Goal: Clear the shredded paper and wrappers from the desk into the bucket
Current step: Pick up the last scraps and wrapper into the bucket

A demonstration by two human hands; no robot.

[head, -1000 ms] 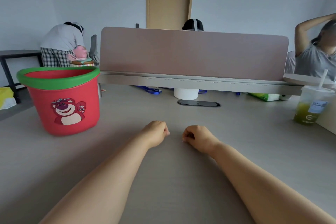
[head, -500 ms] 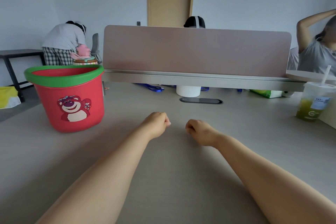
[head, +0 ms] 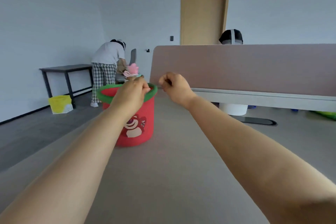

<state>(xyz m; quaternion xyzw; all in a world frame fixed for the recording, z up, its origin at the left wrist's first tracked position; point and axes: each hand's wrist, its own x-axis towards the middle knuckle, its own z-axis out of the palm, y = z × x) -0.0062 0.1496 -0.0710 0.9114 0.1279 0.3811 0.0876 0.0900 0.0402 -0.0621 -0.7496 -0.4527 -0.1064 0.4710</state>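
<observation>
Nearest the viewer, two bare forearms run up from 7 and 5 o'clock over the desk [head: 174, 178], a smooth grey-beige top with no loose scraps showing on the part in view. The left hand [head: 131, 94] is curled into a fist directly over the open mouth of the bucket [head: 143, 132]; whether anything is pinched inside it cannot be told. The right hand [head: 175, 87] is also closed in a loose fist, held in the air just beside the bucket's rim toward 1 o'clock, and nothing can be made out between its fingers.

The bucket is red with a green rim and a pink bear printed on its side, standing upright on the desk at about 11 o'clock.

Further out at 2 o'clock a mauve divider panel [head: 245, 67] rises along the desk's far edge, with a dark oval cable port [head: 258, 121] and a white cylinder [head: 233, 109] beneath it. At 10 o'clock, past the desk edge, lie grey floor, a yellow bag [head: 61, 103] and a dark side table [head: 67, 69] against a white wall. A person in checked trousers [head: 105, 67] bends there. At 12 o'clock stands a tan door [head: 203, 14].
</observation>
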